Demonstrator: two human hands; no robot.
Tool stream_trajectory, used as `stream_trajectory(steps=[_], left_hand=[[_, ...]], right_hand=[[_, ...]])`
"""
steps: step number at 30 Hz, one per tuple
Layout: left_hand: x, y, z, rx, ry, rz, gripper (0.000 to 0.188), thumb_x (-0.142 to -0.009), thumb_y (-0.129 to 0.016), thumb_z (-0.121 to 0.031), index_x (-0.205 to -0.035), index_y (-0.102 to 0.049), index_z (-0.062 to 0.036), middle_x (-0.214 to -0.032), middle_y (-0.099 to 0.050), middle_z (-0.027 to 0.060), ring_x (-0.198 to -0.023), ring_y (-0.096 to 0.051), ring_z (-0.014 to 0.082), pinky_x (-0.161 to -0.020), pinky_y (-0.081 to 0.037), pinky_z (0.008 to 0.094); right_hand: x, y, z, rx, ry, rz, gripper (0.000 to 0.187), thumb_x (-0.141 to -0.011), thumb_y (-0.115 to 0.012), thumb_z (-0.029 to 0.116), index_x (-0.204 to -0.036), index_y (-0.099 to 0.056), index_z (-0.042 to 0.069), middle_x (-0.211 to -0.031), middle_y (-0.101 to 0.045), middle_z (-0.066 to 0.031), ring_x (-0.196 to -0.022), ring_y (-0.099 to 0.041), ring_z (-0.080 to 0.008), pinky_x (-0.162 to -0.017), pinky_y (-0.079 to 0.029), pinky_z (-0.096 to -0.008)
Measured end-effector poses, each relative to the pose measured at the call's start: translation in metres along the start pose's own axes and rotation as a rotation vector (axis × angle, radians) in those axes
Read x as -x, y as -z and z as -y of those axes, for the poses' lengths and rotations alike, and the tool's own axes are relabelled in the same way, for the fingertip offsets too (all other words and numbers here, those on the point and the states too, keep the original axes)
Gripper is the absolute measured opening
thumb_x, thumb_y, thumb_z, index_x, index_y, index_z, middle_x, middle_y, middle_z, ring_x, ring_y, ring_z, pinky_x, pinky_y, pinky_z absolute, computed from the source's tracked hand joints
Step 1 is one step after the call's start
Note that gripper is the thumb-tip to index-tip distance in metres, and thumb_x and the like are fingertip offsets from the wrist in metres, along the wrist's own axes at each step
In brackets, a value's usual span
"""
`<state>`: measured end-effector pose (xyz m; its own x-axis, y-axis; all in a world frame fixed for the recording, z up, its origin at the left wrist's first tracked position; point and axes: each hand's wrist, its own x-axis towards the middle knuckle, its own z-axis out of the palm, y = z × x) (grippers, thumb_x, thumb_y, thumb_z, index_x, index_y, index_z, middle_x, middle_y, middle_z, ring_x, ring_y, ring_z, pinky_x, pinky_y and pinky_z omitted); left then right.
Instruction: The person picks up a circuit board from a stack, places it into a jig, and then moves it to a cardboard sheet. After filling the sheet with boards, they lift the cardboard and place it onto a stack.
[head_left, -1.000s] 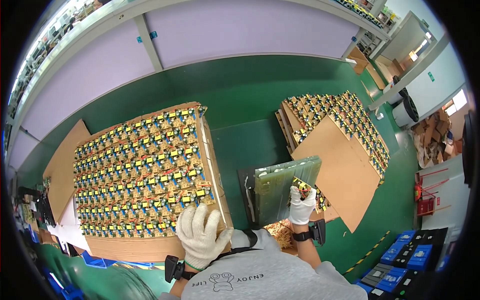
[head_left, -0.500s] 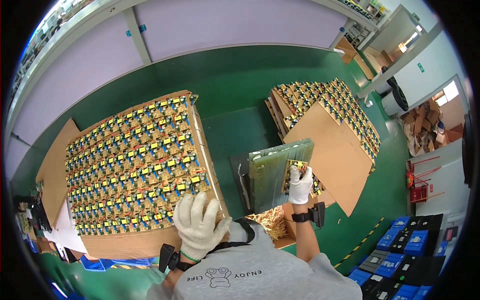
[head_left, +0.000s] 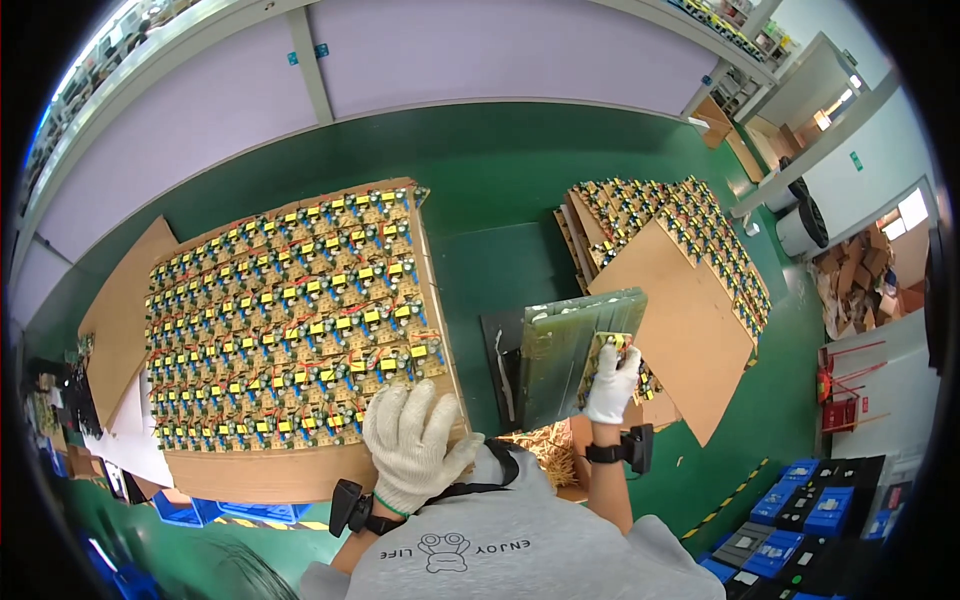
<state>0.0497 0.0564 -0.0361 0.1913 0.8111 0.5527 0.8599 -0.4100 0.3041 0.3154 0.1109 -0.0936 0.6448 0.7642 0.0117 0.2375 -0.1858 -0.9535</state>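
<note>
My left hand, in a knitted cream glove, rests palm down with fingers spread at the near right corner of a wide panel of small circuit boards. These boards carry yellow and blue parts and lie in rows on brown cardboard. Over on the right, my right hand, in a white glove, has its fingers closed on one small circuit board. That board is beside the right face of an upright, greenish translucent block; whether they touch I cannot tell.
Beyond the right hand stands a stack of circuit boards, partly covered by a tilted cardboard sheet. A box of straw-like clippings sits below the block. Blue and black crates fill the lower right. A purple partition runs along the back.
The whole scene has shifted slightly right and down in the view. Both hands keep nearly the same places; the circuit board stays in my right hand by the block.
</note>
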Motion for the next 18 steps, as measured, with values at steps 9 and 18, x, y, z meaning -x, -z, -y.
stream_trajectory(steps=[9, 18], left_hand=[[-0.018, 0.046, -0.002, 0.611, 0.184, 0.235, 0.065, -0.070, -0.074, -0.041, -0.123, -0.052, -0.0110, -0.099, -0.062, 0.0106, -0.091, -0.062, 0.0306, -0.079, -0.048, 0.0394], [-0.010, 0.050, 0.005, 1.139, 0.836, 0.193, 0.061, -0.081, -0.070, -0.037, -0.131, -0.050, -0.0072, -0.106, -0.062, 0.0139, -0.091, -0.061, 0.0254, -0.082, -0.049, 0.0341]], right_hand=[[0.065, -0.004, 0.094, 0.348, 0.701, 1.038, 0.058, -0.060, -0.087, 0.035, -0.100, -0.060, 0.003, -0.073, -0.064, -0.0143, -0.067, -0.066, -0.0282, -0.061, -0.053, -0.0339], [0.075, -0.062, 0.138, 0.337, 0.820, 1.205, 0.086, -0.056, -0.078, 0.063, -0.117, -0.054, 0.007, -0.071, -0.062, -0.0098, -0.066, -0.063, -0.0307, -0.063, -0.050, -0.0400]])
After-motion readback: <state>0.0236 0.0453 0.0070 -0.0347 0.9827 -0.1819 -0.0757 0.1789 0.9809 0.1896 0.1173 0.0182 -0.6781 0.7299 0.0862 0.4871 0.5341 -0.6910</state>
